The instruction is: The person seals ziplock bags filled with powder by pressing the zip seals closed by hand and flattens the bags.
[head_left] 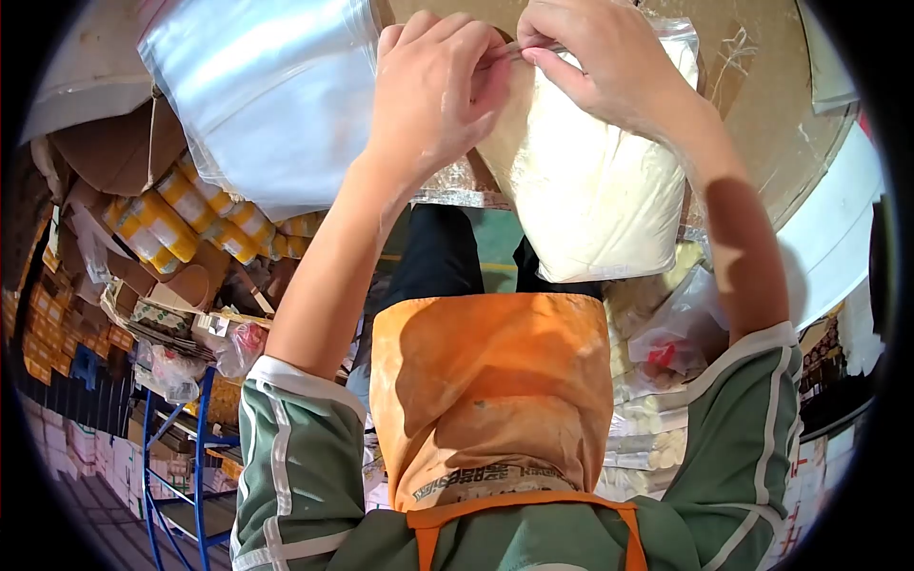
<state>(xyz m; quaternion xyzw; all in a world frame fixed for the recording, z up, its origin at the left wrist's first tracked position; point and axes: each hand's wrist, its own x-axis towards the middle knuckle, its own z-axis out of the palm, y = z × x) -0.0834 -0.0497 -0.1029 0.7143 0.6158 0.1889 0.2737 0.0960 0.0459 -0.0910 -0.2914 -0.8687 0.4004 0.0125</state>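
Note:
A clear plastic zip bag [600,200] filled with a pale cream, powder-like substance lies at the front edge of the work surface, its bottom end overhanging the edge. My left hand [443,81] is closed, its thumb and fingers pinching the bag's top strip at the left. Right beside it, my right hand [609,62] pinches the same strip between thumb and fingers. The fingertips of both hands nearly meet there. To the left of my left hand lies a stack of flat clear plastic bags [276,105].
Brown cardboard [762,114] covers the surface under the bag. Yellow-taped bundles [181,214] are piled at the lower left, above a blue metal ladder frame [195,457]. A plastic bag with red marks [676,333] sits beneath my right arm. I wear an orange apron [490,381].

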